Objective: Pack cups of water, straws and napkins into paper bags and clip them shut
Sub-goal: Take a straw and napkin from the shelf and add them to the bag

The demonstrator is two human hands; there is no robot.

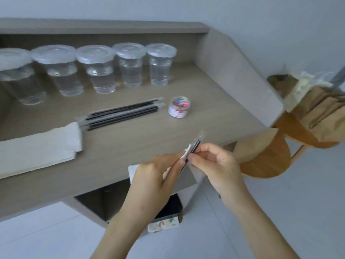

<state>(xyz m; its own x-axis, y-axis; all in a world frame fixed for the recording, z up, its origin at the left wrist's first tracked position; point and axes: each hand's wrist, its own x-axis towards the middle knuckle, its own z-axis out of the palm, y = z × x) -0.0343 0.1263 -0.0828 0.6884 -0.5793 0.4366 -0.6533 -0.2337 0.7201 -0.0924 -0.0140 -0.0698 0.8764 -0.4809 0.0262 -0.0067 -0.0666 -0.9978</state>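
Left hand (156, 176) and right hand (212, 161) both pinch one black plastic-wrapped straw (194, 146) with folded white napkin (184, 155); straw tip sticks up past fingertips, above grey desk (130, 146).

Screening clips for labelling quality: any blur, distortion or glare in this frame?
Head view: wide-angle lens bends the desk edges; napkins at left and bags at right are smeared; cups show soft sheen, no harsh glare; left hand, right hand and held straw look fairly sharp; light is flat.
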